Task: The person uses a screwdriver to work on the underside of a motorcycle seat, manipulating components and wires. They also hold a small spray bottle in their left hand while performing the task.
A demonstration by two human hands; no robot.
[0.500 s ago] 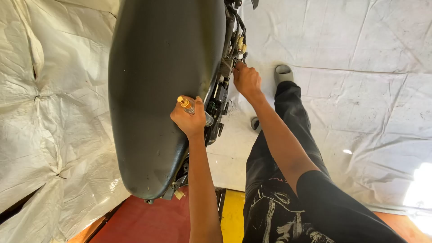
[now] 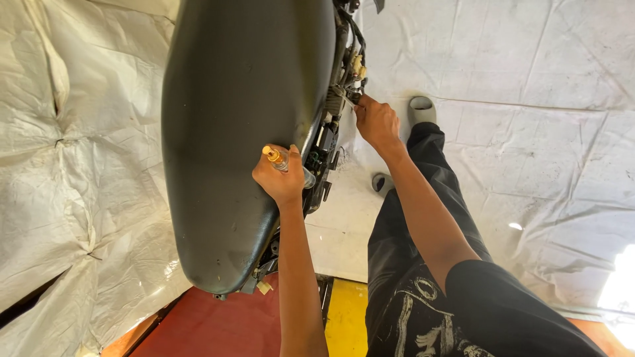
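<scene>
With the left hand (image 2: 281, 177) clamped on a screwdriver (image 2: 286, 163) against the seat (image 2: 238, 119) edge, the right hand (image 2: 376, 122) at one o'clock pinches wiring (image 2: 350, 73), seemingly freeing a connector, needing careful tugging.

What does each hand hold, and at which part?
The left hand grips a screwdriver around its clear handle, resting against the black seat. The right hand pinches a small part by the wiring; which part cannot be told.

Open white sheet (image 2: 529, 165) from 1 to 4 o'clock. Black seat (image 2: 245, 132) blocks 10 to 12. Wiring (image 2: 350, 59) and frame parts crowd the right hand (image 2: 376, 122) at 12.
</scene>
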